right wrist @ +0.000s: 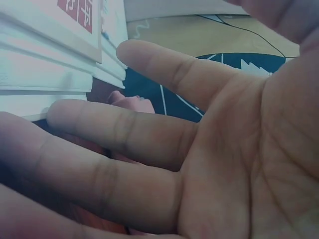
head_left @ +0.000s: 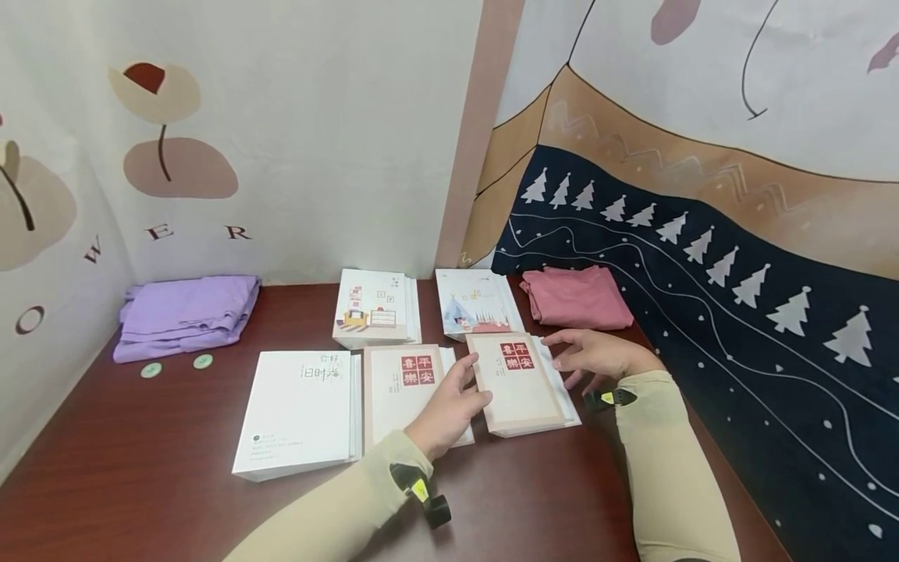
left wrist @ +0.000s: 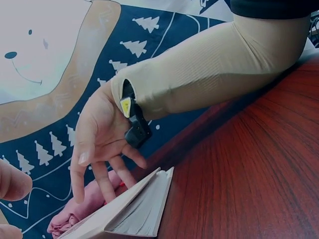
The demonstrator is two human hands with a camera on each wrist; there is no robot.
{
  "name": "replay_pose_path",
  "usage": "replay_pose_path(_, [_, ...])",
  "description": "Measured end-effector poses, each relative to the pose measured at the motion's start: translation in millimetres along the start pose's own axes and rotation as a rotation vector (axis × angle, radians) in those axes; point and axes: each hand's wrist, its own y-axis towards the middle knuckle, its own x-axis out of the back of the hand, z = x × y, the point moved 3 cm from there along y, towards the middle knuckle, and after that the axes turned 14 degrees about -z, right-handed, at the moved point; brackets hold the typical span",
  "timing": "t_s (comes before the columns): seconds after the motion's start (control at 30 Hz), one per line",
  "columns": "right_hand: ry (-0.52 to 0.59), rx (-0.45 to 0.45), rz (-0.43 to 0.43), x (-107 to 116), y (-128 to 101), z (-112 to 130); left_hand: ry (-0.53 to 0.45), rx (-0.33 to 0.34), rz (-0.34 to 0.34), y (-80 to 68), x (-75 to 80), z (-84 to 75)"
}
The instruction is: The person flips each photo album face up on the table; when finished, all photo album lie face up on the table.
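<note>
Glossy wooden table (head_left: 140, 468), flat rectangular book (head_left: 520, 386)

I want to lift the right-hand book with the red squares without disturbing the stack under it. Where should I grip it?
Probably by its two long edges. The book with red squares lies flat on a stack of white books, with the left hand at its left edge and the right hand at its right. Come in from both sides.
</note>
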Motion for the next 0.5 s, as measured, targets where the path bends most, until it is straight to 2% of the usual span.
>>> replay_pose_path(0.37, [0.005, 0.016, -0.003, -4.8, 2.8, -0.6, 0.013, 0.008, 0.004, 2.0, 3.4, 7.7])
replay_pose_path(0.5, [-0.005, 0.093, -0.025, -3.5, 4.0, 6.1, 0.028, -0.005, -0.004, 2.4, 6.1, 4.0])
